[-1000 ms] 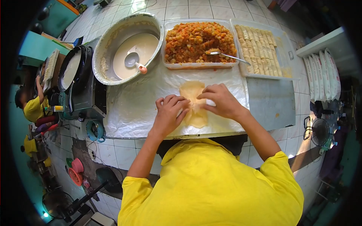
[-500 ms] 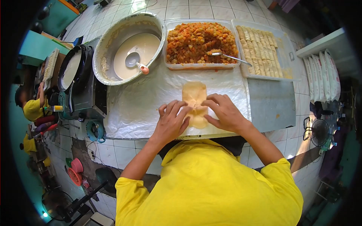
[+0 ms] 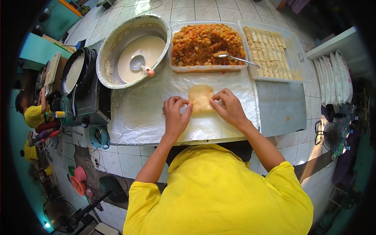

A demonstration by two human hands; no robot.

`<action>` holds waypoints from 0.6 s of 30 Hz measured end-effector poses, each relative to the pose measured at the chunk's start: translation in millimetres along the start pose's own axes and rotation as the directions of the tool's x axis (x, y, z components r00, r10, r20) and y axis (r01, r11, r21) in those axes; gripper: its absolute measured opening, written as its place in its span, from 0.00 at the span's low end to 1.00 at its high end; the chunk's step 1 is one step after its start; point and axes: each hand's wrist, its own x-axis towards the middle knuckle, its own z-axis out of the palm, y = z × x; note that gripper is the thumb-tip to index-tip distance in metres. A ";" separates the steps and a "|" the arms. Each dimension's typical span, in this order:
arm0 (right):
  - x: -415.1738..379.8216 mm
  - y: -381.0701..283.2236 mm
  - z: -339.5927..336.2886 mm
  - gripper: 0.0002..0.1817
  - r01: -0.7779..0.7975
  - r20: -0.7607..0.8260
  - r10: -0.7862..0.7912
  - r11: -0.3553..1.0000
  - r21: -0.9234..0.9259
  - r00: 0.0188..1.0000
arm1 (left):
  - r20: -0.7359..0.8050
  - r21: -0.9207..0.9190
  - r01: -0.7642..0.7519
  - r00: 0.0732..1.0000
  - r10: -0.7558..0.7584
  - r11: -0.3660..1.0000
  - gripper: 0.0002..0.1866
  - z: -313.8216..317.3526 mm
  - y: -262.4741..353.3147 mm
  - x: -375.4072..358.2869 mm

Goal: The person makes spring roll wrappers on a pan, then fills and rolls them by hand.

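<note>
A thin tan wrapper [image 3: 201, 98] lies on the white plastic sheet [image 3: 145, 113], its near part folded up over the middle. My left hand [image 3: 176, 113] pinches the wrapper's left edge between thumb and fingers. At the right edge, my right hand [image 3: 230, 107] pinches the wrapper in the same way. Beyond the hands stands a clear tub of orange diced filling [image 3: 196, 43], with a spoon [image 3: 239, 59] resting across its right side. To its right, a clear container holds rows of rolled wrappers [image 3: 270, 53].
A large metal pot [image 3: 105, 51] holds pale batter and a ladle [image 3: 137, 62]. Left of it is a black pan [image 3: 78, 72] on a stove. A person in yellow [image 3: 34, 115] works at the far left. A fan [image 3: 332, 137] and white sacks [image 3: 337, 76] are at the right.
The wrapper's near end has been folded away from me, so it is shorter now. Both hands have shifted slightly to its side edges.
</note>
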 end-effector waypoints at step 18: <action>-13.8 -11.3 17.0 0.16 0.393 0.015 -0.440 0.785 -0.478 0.898 | 0.099 0.314 -0.390 0.920 0.379 0.866 0.16 -9.0 32.7 -7.1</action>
